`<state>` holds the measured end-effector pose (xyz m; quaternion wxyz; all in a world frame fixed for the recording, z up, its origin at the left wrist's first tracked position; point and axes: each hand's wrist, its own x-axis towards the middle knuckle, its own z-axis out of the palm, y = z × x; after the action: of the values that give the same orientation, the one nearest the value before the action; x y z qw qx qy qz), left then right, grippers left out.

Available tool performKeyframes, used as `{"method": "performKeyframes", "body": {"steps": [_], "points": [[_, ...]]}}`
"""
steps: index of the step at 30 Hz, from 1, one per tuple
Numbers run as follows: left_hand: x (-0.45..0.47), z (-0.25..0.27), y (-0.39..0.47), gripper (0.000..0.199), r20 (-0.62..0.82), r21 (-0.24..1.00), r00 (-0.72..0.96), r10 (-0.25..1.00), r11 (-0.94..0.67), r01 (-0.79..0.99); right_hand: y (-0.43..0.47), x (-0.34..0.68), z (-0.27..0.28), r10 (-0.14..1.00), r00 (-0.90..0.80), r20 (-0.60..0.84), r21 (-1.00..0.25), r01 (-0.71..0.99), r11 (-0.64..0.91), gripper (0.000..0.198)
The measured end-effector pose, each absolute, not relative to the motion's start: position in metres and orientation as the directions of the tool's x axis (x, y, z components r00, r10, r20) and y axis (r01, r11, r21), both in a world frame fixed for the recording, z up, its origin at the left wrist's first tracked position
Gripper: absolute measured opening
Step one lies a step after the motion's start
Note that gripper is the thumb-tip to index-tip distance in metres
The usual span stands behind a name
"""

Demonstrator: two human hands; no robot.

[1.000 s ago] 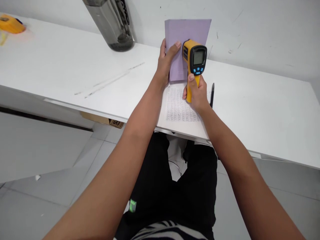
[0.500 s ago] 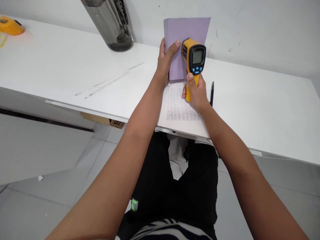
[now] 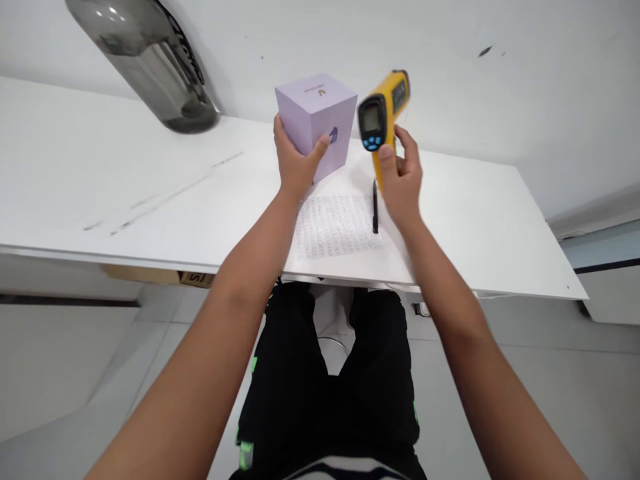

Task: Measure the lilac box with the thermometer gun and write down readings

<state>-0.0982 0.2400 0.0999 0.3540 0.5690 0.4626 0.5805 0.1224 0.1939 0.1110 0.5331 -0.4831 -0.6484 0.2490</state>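
My left hand (image 3: 296, 157) is wrapped round the lower left edge of a lilac box (image 3: 327, 143), thumb on its front face. The box stands near the wall, with small dark print on its top and front. In my right hand (image 3: 404, 170) is a yellow and black infrared thermometer (image 3: 393, 100), gripped by its handle. Its small grey screen and blue buttons face me, and its nose points up and to the right, away from the box. Below both hands lies a sheet of paper (image 3: 333, 233) covered in handwriting. A black pen (image 3: 375, 212) rests at the sheet's right side.
A grey translucent water bottle (image 3: 165, 83) stands at the back left against the wall. The white table (image 3: 480, 220) has dark scuff marks on its left part, and its front edge runs just above my knees. A cardboard box (image 3: 143, 274) shows beneath the table.
The thermometer has moved right, off the lilac box, and now tilts away from it. The box has turned so its top shows. My view has shifted to the right.
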Motion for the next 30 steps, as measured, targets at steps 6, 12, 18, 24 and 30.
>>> {"method": "performKeyframes", "body": {"steps": [6, 12, 18, 24, 30], "points": [[-0.104, 0.100, 0.236, 0.120, 0.465, 0.818, -0.390, 0.795, -0.217, 0.532, 0.220, 0.198, 0.104, 0.911, 0.231, 0.342, -0.616, 0.787, 0.031, 0.075], [-0.079, 0.107, 0.203, 0.079, 0.584, 0.594, -0.085, 0.807, -0.354, 0.722, 0.226, 0.187, 0.093, 0.950, 0.173, 0.259, -0.438, 0.898, -0.044, 0.055], [-0.047, 0.091, 0.194, 0.067, 0.147, 0.434, 0.230, 0.962, -0.272, 0.859, 0.230, 0.191, 0.083, 0.925, 0.059, 0.376, -0.373, 0.923, 0.092, 0.055], [-0.054, 0.081, 0.201, 0.072, -0.054, 0.311, 0.356, 0.933, -0.323, 0.894, 0.219, 0.192, 0.078, 0.703, -0.535, 0.469, -0.133, 0.744, 0.655, 0.038], [-0.084, 0.076, 0.218, 0.074, -0.023, 0.367, 0.591, 0.806, -0.543, 0.755, 0.200, 0.185, 0.079, 0.557, -0.729, 0.396, -0.096, 0.571, 0.815, 0.029]]}}
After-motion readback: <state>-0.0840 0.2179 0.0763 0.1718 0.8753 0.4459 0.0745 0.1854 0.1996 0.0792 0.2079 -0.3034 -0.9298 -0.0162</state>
